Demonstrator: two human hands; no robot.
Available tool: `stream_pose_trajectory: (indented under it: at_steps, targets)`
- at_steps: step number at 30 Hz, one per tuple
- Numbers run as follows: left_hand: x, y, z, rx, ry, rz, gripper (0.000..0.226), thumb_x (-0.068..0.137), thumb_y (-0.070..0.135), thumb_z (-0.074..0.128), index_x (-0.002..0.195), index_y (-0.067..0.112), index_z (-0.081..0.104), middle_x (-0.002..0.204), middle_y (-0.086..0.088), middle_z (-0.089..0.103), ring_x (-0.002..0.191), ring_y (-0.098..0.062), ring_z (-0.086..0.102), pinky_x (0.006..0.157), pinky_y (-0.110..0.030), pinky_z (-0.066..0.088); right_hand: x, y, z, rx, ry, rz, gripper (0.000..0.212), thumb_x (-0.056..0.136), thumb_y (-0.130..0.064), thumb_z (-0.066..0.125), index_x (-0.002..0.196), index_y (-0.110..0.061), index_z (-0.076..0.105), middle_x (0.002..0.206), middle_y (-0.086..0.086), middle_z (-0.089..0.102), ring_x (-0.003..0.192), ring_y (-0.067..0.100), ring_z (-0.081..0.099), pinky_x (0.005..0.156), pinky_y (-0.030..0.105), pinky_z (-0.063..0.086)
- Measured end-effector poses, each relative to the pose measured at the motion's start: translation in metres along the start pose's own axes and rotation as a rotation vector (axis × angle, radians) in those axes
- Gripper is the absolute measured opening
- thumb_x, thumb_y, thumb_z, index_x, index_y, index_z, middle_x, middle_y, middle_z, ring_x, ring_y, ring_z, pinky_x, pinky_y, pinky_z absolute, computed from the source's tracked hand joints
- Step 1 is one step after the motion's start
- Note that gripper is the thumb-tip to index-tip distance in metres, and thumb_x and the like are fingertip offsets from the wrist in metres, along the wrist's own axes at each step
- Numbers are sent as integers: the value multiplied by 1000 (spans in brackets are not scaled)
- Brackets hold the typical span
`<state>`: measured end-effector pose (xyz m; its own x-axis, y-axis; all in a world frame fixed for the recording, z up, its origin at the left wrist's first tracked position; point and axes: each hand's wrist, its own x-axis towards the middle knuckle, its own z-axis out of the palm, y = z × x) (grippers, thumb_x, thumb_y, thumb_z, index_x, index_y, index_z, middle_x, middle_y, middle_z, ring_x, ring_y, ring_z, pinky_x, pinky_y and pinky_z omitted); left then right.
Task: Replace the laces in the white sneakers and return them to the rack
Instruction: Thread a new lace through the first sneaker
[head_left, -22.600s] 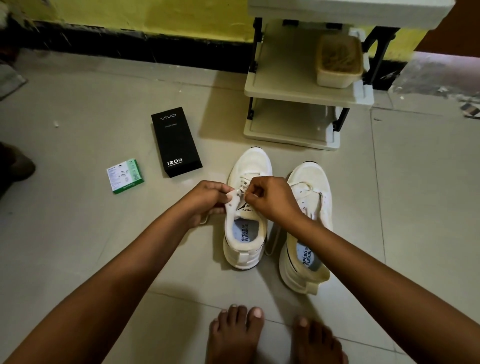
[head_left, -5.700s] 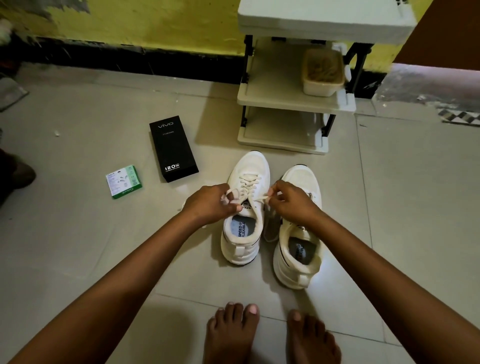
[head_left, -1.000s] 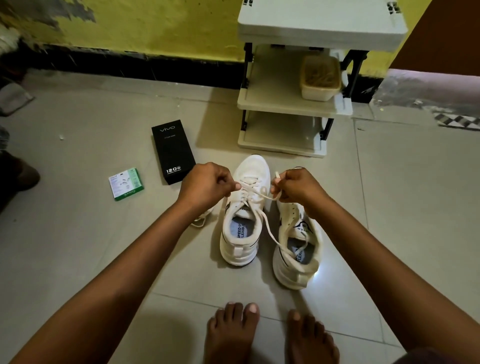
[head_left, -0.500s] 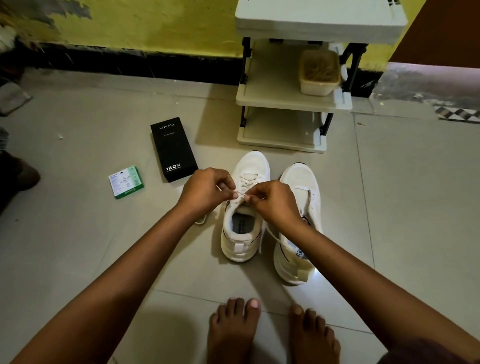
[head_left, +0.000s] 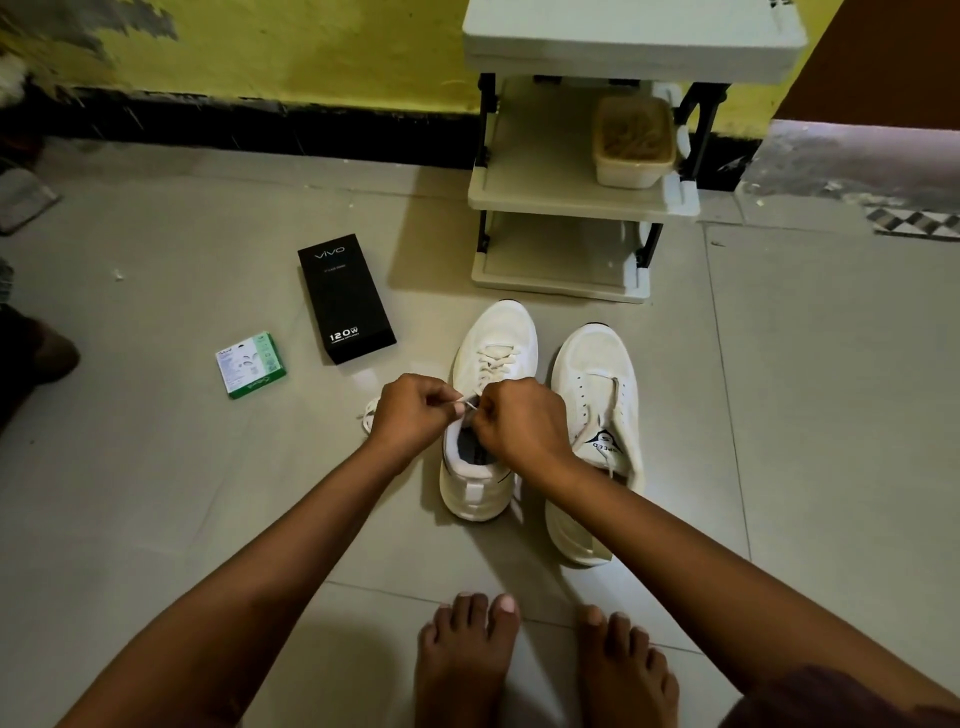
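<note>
Boxes first, well out to the left of my hands on the floor tiles: a small green-and-white carton, then the black vivo phone box nearer in. My left hand is curled with thumb and forefinger pinching one lace end, and a loose loop of lace trails on the floor just behind its knuckles. My right hand is bunched close against it, fingers curled on the other end, though I cannot tell the exact pinch under the knuckles. A second ago my hands were pulled wide apart with the lace taut between them; now they have come together over the throat of the left sneaker, which I read as tightening done and a knot starting. That shoe's crossings run up to the top eyelets, so it looks nearly finished. Just to the right of my right hand stands the right sneaker, its eyelets looking mostly bare with one strand dangling, so that one seems still to be laced. Beyond both hands the shoe rack waits with a lidded tub on its middle shelf.
</note>
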<state>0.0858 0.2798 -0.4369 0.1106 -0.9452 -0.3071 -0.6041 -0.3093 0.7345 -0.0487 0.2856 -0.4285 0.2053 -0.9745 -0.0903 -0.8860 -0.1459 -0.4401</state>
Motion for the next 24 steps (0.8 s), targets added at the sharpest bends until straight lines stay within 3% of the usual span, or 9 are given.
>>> stream_pose_trajectory:
  at_steps: [2,4,6,11,17,21,24]
  targets:
    - [1,-2,-1,-58,-13,-30,14,80,8,70,93,4,73,91,-12,71,85,-22,64,77,-30,52,1,-1,1,-4,0,2,24,87,-31,53,86,-13,69,82,11,67,79,31,61,60,26,34]
    - [2,-3,-1,-76,-35,-38,13,82,8,69,94,4,73,87,-9,69,78,-17,60,61,-20,44,3,-2,4,3,-1,5,24,86,-30,54,87,-12,69,83,12,67,78,32,60,60,26,31]
    - [3,-4,-1,-75,-42,-34,13,82,8,69,94,4,72,84,-7,66,77,-15,59,57,-18,40,4,-2,5,21,-13,11,23,86,-29,55,87,-12,70,82,12,67,78,31,60,59,25,30]
    - [3,-6,-3,-42,-89,29,9,82,8,69,90,10,70,82,-7,67,78,-16,60,77,-28,48,7,2,6,111,-45,33,19,86,-28,58,90,-15,73,83,11,69,79,28,61,60,24,33]
    - [2,-6,-12,68,-161,149,19,89,7,58,100,15,71,87,0,67,82,-11,60,60,-14,42,7,4,17,258,-6,112,17,84,-21,59,85,-13,74,78,12,69,74,29,62,61,28,44]
    - [3,-4,-11,108,-124,170,19,89,6,56,96,13,73,89,-2,70,91,-20,64,85,-31,51,9,4,18,367,-4,170,14,82,-19,62,82,-13,75,76,12,70,74,28,64,69,38,53]
    - [4,-6,-5,69,-45,133,11,87,11,62,86,13,73,82,0,68,85,-21,64,85,-36,53,4,6,15,374,0,117,14,83,-21,64,82,-10,73,77,10,71,75,26,64,70,37,52]
